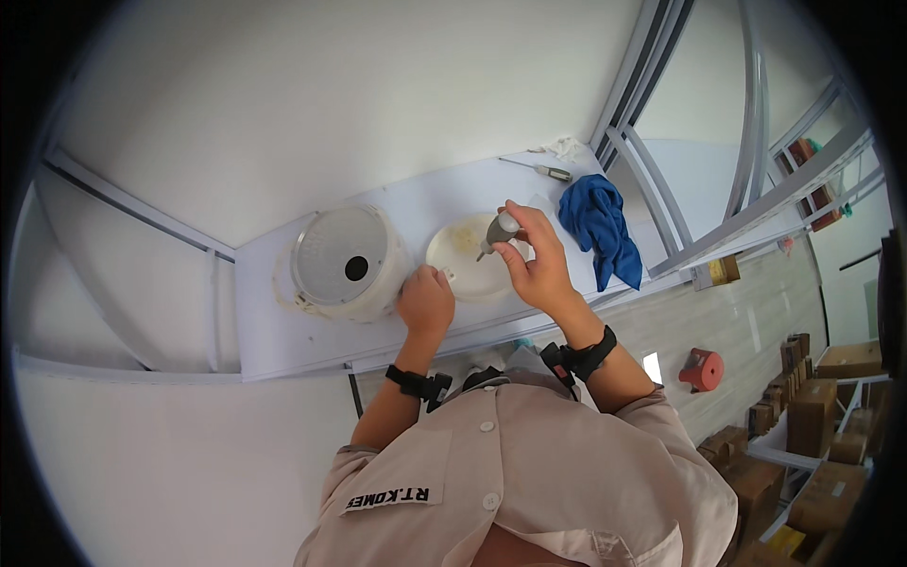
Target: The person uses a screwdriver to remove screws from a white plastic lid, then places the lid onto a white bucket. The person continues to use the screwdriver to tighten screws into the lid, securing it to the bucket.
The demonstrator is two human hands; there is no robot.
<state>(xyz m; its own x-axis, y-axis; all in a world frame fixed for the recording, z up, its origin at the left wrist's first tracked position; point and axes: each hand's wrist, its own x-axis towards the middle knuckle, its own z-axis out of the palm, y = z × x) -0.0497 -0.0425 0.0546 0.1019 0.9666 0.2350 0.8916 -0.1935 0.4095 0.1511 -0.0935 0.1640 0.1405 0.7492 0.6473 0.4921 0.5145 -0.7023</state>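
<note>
One right hand (pixel 542 263) holds a screwdriver (pixel 501 232) over the disc (pixel 477 277). Left hand (pixel 426 300), pinched, content unclear, stands in narrow room between disc edge and pot (pixel 333 244).

We note one short line of bold black capitals (pixel 389 498) on the beige shirt (pixel 557 454), along the chest pocket (pixel 408 463) edge. Lower right, carton (pixel 820 506): pale label (pixel 838 489), too small for us to read.
</note>
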